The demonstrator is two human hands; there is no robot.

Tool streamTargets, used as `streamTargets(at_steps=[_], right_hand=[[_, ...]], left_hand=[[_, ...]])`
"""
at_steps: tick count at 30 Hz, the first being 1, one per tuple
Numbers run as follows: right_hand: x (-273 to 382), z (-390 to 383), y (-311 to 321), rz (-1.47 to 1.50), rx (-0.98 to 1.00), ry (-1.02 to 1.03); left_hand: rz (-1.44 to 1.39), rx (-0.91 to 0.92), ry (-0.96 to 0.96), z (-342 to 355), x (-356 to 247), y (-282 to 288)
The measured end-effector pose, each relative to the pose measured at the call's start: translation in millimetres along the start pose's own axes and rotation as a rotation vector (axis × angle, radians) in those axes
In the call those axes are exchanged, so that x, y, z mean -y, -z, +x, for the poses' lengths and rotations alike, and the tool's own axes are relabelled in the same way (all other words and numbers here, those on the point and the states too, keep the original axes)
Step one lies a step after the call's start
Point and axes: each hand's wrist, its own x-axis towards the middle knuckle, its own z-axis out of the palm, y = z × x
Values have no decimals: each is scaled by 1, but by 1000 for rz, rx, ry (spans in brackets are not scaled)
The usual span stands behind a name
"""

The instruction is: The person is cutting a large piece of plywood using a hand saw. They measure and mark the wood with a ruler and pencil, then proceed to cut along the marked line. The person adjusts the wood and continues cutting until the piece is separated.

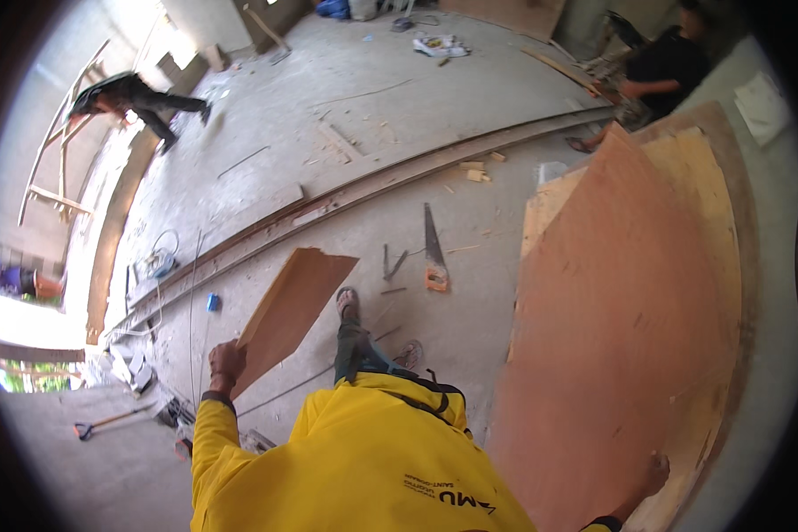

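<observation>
My left hand [226,365] grips a small reddish plywood board [288,315] by its edge, holding it out at my left side. At my right, my right hand [652,474] has its fingers curled on the edge of a large reddish plywood sheet [607,319]. Behind that sheet are paler plywood sheets [714,204]. On the concrete floor beyond my feet lie a hand saw with an orange handle [434,270] and several dark short bars [390,264]. A small blue object [213,301] sits left of the board.
A long timber beam [372,171] crosses the floor ahead. One person [137,99] bends by the left doorway, another [18,279] is beyond it, and a third [661,71] sits at upper right. Cords [155,284] and a long-handled tool [115,417] lie at left.
</observation>
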Motion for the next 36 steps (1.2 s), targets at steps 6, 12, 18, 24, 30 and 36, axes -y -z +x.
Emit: streamTargets(at_steps=[6, 12, 18, 24, 30, 36], right_hand=[[-73, 11, -56, -121, -93, -50], [-90, 73, -132, -440, -230, -57], [-42, 52, -146, -370, -310, -107], [16, 43, -161, -221, -248, 5], [32, 54, -217, -129, -124, 122], [52, 137, -281, 230, 139, 319]], left_hand=[[81, -58, 0, 5, -12, -9], [70, 1, 84, -3, -2, 3], [91, -5, 131, -32, 4, 10], [-83, -159, 170, -90, 24, -28], [-187, -320, 197, -90, 13, -12], [-183, -495, 117, -83, 49, 11]])
